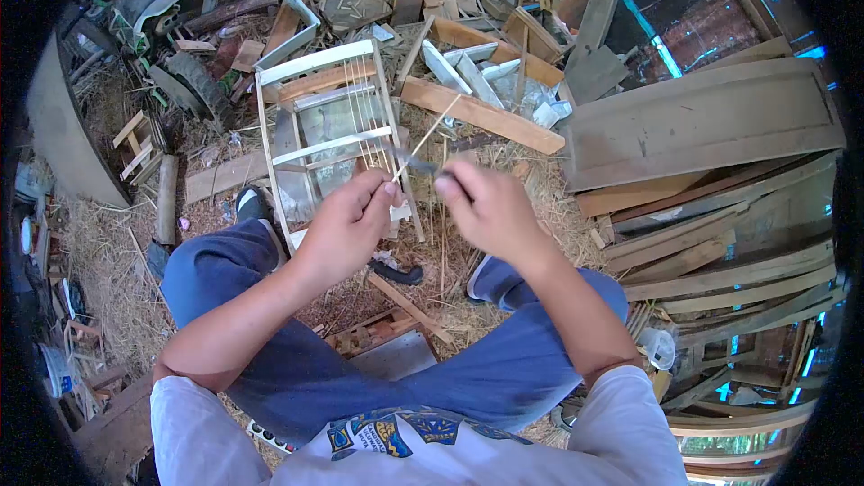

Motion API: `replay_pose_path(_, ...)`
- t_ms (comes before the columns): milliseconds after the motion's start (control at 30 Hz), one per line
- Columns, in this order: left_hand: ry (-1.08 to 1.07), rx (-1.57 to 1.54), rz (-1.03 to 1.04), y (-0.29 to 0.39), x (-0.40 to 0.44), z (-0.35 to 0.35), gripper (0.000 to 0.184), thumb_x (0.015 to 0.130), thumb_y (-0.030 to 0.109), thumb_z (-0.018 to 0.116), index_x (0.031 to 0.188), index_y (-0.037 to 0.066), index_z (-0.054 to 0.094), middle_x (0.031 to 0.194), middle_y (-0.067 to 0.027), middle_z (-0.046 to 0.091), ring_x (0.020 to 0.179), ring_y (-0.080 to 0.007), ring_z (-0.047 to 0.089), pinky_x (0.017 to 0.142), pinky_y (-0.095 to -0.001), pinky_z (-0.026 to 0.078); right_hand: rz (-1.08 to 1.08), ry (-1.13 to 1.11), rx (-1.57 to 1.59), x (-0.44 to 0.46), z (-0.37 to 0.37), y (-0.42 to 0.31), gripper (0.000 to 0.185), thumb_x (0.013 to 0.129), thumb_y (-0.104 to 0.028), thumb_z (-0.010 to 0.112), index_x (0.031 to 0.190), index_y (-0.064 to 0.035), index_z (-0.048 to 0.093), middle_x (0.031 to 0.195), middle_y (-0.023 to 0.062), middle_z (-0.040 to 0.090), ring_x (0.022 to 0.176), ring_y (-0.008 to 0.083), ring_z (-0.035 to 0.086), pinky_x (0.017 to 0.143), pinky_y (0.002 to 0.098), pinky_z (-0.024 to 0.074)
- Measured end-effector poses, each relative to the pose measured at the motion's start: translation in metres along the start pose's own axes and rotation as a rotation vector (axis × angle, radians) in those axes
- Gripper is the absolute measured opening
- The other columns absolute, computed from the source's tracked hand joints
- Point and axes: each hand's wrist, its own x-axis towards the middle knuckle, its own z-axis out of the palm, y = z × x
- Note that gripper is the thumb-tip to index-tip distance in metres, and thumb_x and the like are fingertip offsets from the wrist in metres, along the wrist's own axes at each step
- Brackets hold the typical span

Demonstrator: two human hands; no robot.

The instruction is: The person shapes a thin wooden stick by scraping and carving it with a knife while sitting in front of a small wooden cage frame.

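My left hand point(349, 218) is closed around the lower end of a thin wooden stick point(436, 131), which slants up to the right. My right hand point(493, 209) grips a knife, its grey, slightly blurred blade point(416, 163) lying across the stick near my left fingers. Most of the knife's handle is hidden in the fist. Just beyond both hands, a pale wooden frame point(331, 142) with crossbars leans or lies between my feet. Several thin sticks point(364, 108) run lengthwise along its right side.
A black curved handle point(397, 274) lies on the straw-strewn ground below my hands. Ahead are a thick plank point(484, 114) and scrap wood. Stacked boards point(702, 121) fill the right side; a wheeled machine point(184, 81) stands at the left. A clear plastic cup point(660, 348) is beside my knee.
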Motion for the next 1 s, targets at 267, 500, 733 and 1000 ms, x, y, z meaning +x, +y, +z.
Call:
replay_pose_path(267,-0.048,-0.097,-0.055,0.010,-0.003,-0.002,0.024,0.112,0.023,0.043,0.097,0.007,0.053,0.069,0.0046,0.041,0.060,-0.0057,0.040,0.055,-0.0239,0.034,-0.088,-0.046,0.037,0.004,0.000,0.003,0.020,0.097,-0.025,0.066,0.094,-0.0054,0.065,0.075,0.0157,0.062,0.067,0.0336,0.064,0.060,0.0403,0.0478)
replay_pose_path(500,-0.089,-0.142,-0.105,0.012,-0.009,0.000,0.023,0.111,0.021,0.045,0.096,0.005,0.053,0.070,0.0042,0.042,0.062,-0.0059,0.041,0.056,-0.0241,0.035,0.013,-0.044,0.064,0.004,-0.002,0.003,0.020,0.097,-0.026,0.068,0.092,-0.0068,0.065,0.067,0.0134,0.058,0.058,0.0288,0.059,0.056,0.0394,0.0456)
replay_pose_path(733,-0.024,-0.113,-0.085,0.008,-0.009,-0.002,0.022,0.111,0.021,0.046,0.099,0.004,0.054,0.072,0.0043,0.045,0.064,-0.0056,0.044,0.058,-0.0245,0.038,-0.053,-0.042,-0.058,0.005,0.005,-0.008,0.026,0.096,-0.027,0.068,0.082,-0.0061,0.059,0.061,0.0142,0.057,0.053,0.0338,0.058,0.050,0.0415,0.0433)
replay_pose_path(1000,-0.100,-0.043,-0.069,0.009,-0.016,-0.006,0.025,0.111,0.021,0.043,0.096,0.005,0.054,0.067,0.0036,0.043,0.061,-0.0066,0.043,0.056,-0.0251,0.035,0.023,0.034,-0.023,0.000,0.001,-0.006,0.025,0.098,-0.026,0.066,0.084,-0.0055,0.062,0.061,0.0139,0.054,0.051,0.0295,0.054,0.052,0.0390,0.0414)
